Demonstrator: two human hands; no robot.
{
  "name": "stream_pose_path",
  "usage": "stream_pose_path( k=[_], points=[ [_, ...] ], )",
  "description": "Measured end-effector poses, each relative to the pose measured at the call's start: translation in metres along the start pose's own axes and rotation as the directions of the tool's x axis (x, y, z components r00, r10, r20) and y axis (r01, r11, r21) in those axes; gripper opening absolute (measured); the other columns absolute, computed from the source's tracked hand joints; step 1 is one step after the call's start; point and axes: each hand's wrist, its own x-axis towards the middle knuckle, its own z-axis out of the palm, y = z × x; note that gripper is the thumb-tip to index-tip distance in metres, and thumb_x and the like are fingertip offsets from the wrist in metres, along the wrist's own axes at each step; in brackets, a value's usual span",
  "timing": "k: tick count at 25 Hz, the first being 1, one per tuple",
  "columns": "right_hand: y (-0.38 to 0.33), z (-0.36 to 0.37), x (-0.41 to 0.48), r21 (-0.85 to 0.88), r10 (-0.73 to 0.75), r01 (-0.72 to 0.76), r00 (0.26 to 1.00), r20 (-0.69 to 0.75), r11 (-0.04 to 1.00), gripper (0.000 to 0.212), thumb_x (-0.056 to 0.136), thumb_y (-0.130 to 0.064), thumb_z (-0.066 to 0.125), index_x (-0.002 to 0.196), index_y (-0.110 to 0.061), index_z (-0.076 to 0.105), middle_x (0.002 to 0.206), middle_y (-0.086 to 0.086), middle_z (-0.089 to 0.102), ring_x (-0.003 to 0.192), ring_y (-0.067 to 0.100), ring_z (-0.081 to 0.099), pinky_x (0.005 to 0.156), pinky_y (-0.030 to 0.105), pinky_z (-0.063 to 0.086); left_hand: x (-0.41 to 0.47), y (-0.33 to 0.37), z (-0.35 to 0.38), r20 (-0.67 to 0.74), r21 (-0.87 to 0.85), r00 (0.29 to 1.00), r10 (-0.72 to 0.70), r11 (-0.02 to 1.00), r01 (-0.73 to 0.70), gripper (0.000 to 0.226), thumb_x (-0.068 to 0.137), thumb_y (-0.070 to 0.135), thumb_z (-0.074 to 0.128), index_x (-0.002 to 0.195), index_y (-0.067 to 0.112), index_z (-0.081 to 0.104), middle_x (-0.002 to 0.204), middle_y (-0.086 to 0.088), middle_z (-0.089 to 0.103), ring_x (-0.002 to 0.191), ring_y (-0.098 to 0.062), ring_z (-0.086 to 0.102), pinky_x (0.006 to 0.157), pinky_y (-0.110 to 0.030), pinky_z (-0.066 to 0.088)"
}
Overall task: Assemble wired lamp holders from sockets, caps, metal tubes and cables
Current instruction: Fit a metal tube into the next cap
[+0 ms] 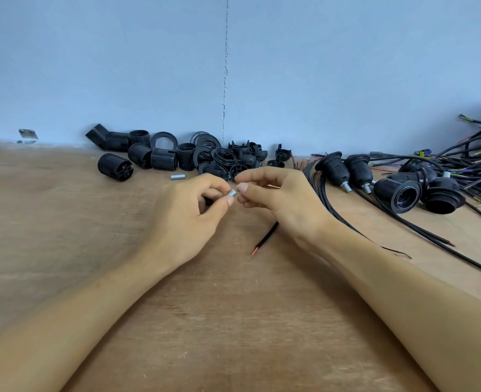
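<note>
Pinched a short silver metal tube (pixel 232 192) between thumb and forefinger of the left hand (pixel 188 219), remaining fingers curled beneath, just above the brown wooden tabletop (pixel 64 222). Held the right hand (pixel 279 202) hard against the tube's open end, thumb and fingertips closed in a pinch on a thin black cable (pixel 265 239); could not make out the cable's tip between those fingers. Let the cable's far end, showing red, trail from under the right palm onto the wood. Had a second silver tube (pixel 177 176) lying loose just beyond the left hand, near a heap of black ribbed plastic sockets, rings and caps (pixel 177 154) along the blue wall (pixel 120 66). Had black lamp holders with tubes and cables fitted (pixel 375 176) lying well to the right, beside a tangle of dark multicoloured wires (pixel 474 157).
</note>
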Motion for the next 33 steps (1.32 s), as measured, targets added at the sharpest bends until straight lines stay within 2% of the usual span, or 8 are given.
stream_pose_path(
  k=[4,8,11,16,21,24,27,33],
  points=[
    [-0.0005,0.0046,-0.0021,0.169,0.057,-0.067,0.996,0.064,0.983,0.011,0.091,0.000,0.069,0.101,-0.001,0.072,0.094,0.018,0.069,0.086,0.021,0.067,0.086,0.030,0.059,-0.0006,0.0024,-0.0008,0.023,-0.040,1.000,-0.011,0.999,0.012,0.036,0.087,0.014,0.079,0.084,0.047,0.067,0.084,0.028,0.071,0.054,-0.006,0.051,0.053,-0.008,0.039],
    [-0.0021,0.0047,-0.0036,0.260,0.067,-0.091,0.993,0.100,0.961,0.011,0.088,0.004,0.069,0.099,0.001,0.071,0.093,0.016,0.070,0.088,0.022,0.068,0.090,0.033,0.059,0.0008,0.0022,-0.0006,-0.002,-0.030,0.998,-0.067,0.997,0.067,0.029,0.089,0.015,0.077,0.087,0.043,0.069,0.084,0.029,0.070,0.058,-0.005,0.055,0.055,-0.009,0.041],
    [-0.0019,0.0046,-0.0040,0.253,0.062,-0.086,0.993,0.103,0.964,0.012,0.086,0.005,0.072,0.098,0.000,0.072,0.096,0.016,0.072,0.090,0.022,0.069,0.089,0.032,0.059,-0.0010,0.0037,-0.0008,-0.012,-0.035,0.996,-0.089,0.995,0.088,0.024,0.089,0.015,0.077,0.089,0.038,0.072,0.073,0.023,0.071,0.062,-0.004,0.059,0.058,-0.008,0.043],
    [0.0006,0.0040,-0.0040,0.223,0.050,-0.074,0.992,0.115,0.972,0.015,0.088,0.005,0.070,0.102,0.003,0.071,0.104,0.019,0.072,0.092,0.023,0.071,0.087,0.030,0.059,0.0003,0.0054,-0.0025,0.021,-0.065,0.993,-0.120,0.991,0.121,0.020,0.090,0.013,0.077,0.088,0.033,0.074,0.077,0.021,0.072,0.072,0.003,0.067,0.066,-0.006,0.046],
    [0.0014,0.0009,-0.0027,0.188,0.047,-0.072,0.990,0.133,0.979,0.016,0.089,0.001,0.070,0.105,0.001,0.071,0.090,0.013,0.073,0.079,0.017,0.070,0.078,0.026,0.060,-0.0012,0.0063,-0.0041,0.022,-0.103,0.995,-0.092,0.990,0.094,0.026,0.087,0.012,0.080,0.085,0.037,0.072,0.076,0.021,0.074,0.074,0.004,0.068,0.068,-0.007,0.046],
    [0.0012,-0.0001,-0.0014,0.165,0.051,-0.078,0.985,0.164,0.983,0.021,0.090,-0.001,0.069,0.110,0.005,0.070,0.089,0.013,0.071,0.077,0.016,0.067,0.074,0.024,0.057,-0.0025,0.0061,-0.0033,-0.005,-0.084,0.999,-0.038,0.996,0.038,0.032,0.086,0.012,0.081,0.084,0.042,0.071,0.084,0.025,0.073,0.072,-0.005,0.068,0.064,-0.011,0.048],
    [0.0015,-0.0001,-0.0011,0.143,0.048,-0.071,0.986,0.161,0.987,0.023,0.091,-0.003,0.068,0.111,0.009,0.069,0.089,0.015,0.070,0.077,0.015,0.066,0.072,0.023,0.056,-0.0030,0.0026,-0.0017,-0.039,-0.047,0.999,0.001,0.999,-0.003,0.026,0.085,0.012,0.083,0.088,0.037,0.075,0.076,0.015,0.073,0.065,-0.016,0.062,0.058,-0.020,0.049],
    [-0.0005,0.0006,-0.0036,0.118,-0.005,-0.011,0.991,0.134,0.993,0.017,0.092,-0.002,0.068,0.108,0.005,0.070,0.092,0.017,0.072,0.079,0.016,0.067,0.078,0.025,0.058,-0.0017,0.0039,-0.0042,-0.034,-0.045,0.999,-0.002,0.999,0.001,0.016,0.089,0.013,0.079,0.092,0.029,0.080,0.077,0.026,0.071,0.069,-0.002,0.065,0.062,-0.010,0.046]
  ],
)
